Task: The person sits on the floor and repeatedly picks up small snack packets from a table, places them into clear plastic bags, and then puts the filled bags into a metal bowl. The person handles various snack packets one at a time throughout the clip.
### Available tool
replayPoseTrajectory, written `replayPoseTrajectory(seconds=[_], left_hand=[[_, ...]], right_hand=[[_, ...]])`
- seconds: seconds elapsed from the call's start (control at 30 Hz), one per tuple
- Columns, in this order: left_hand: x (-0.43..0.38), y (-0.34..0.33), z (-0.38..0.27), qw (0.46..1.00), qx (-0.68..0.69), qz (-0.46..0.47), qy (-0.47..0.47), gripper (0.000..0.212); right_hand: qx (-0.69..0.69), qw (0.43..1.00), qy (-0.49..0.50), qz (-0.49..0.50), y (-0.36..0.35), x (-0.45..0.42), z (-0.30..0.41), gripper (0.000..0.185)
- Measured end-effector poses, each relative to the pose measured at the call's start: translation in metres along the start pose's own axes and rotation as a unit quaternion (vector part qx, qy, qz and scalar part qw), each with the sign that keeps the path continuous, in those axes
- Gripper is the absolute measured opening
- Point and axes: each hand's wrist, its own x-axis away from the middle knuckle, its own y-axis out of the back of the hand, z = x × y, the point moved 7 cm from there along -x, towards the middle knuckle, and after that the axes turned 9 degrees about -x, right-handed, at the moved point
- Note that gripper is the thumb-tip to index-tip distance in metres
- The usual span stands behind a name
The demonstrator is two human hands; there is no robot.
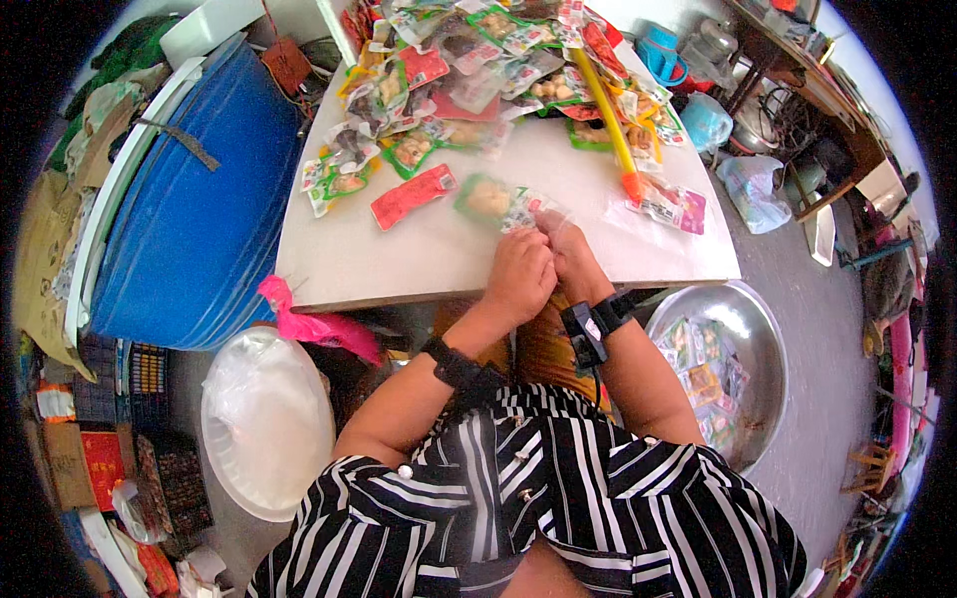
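My left hand (523, 267) and my right hand (572, 250) meet near the front of the white tabletop (448, 258). Both have their fingers closed at the near end of a clear plastic food packet with green edges (490, 200), which is blurred. Pale food shows through its far part. Just left of it lies a red sealed packet (413, 196), flat on the table. A yellow stick with an orange end (609, 119) rests among the packets to the right. Near that end is a packet with a purple patch (677, 209).
A heap of mixed sealed food packets (463, 67) covers the far tabletop. On the floor at right, a metal basin (762, 389) holds several packets. A blue tub (202, 202) stands left, with a plastic-lined white basin (265, 433) below it. A pink bag (321, 325) hangs by the table's left corner.
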Motion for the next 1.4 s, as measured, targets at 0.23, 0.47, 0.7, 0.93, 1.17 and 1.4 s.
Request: replayPoseTrajectory(seconds=[0.23,0.47,0.7,0.93,1.17,1.4], left_hand=[[-0.01,0.06,0.07,0.992,-0.012,-0.032,0.118,0.016],[0.059,0.121,0.274,0.786,0.193,-0.224,0.543,0.018],[0.058,0.102,0.296,0.674,0.401,-0.181,0.594,0.018],[0.061,0.11,0.287,0.748,0.238,-0.191,0.59,0.017],[0.061,0.153,0.21,0.867,-0.029,-0.13,0.479,0.014],[0.049,0.134,0.135,0.786,0.39,-0.152,0.455,0.01]], right_hand=[[0.384,0.912,0.107,0.098,-0.002,0.014,0.016,0.011],[0.088,0.996,0.012,-0.001,-0.006,0.055,0.02,0.017],[0.06,0.998,0.02,-0.001,0.001,0.054,0.019,0.014],[0.069,0.996,0.046,-0.018,0.013,0.061,0.026,0.011],[0.085,0.985,0.115,-0.099,0.023,0.081,0.05,0.017],[0.197,0.948,0.247,-0.025,-0.004,0.1,0.067,0.021]])
